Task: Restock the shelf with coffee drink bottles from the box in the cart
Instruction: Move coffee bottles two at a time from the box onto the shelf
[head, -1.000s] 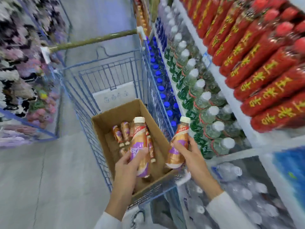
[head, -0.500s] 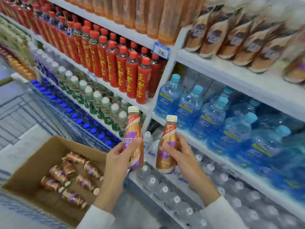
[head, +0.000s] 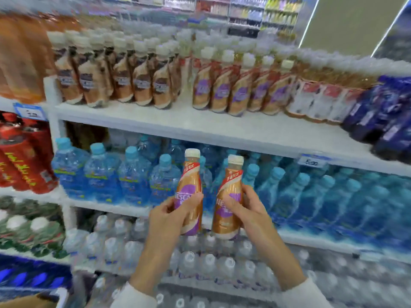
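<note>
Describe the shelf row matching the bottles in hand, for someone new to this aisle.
Start at the white upper shelf above the blue-capped water bottles. Right of a gap stands the row of gold coffee bottles with white caps. Purple label patches set them apart from the dark-labelled bottles to their left and red-and-white packs to their right.

One wide head-worn view, facing forward and slightly down, nearly square onto the drink shelves (head: 200, 127), close up.
</note>
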The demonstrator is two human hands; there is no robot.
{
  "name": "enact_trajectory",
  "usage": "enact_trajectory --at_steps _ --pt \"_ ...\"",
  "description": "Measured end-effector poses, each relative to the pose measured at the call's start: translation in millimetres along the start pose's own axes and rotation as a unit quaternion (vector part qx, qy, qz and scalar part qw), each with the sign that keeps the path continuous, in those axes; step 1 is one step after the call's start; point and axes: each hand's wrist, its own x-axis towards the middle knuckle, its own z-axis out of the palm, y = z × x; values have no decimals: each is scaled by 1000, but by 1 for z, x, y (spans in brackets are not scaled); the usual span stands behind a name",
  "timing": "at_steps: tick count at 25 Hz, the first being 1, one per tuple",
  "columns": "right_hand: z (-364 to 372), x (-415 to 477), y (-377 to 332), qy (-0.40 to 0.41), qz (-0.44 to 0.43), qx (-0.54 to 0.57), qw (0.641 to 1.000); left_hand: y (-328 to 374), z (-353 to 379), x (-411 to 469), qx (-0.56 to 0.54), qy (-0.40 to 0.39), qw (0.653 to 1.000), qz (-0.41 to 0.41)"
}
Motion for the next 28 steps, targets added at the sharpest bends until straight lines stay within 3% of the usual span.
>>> enact_trajectory --at_steps 5,11,16,23,28 --pt "-100 22 -51 53 -61 -10 997 27 120 15 14 -74 995 66" --pt "-149 91 -125 78 -143 -35 986 84 215 67 58 -84 980 168" --pt "-156 143 -148 38 -157 -101 982 99 230 118 146 -94 957 233" --pt "-162 164 -134 10 -156 -135 979 85 221 145 179 -85 949 246" --pt "-162 150 -124 32 -135 -173 975 80 208 146 210 -122 939 244"
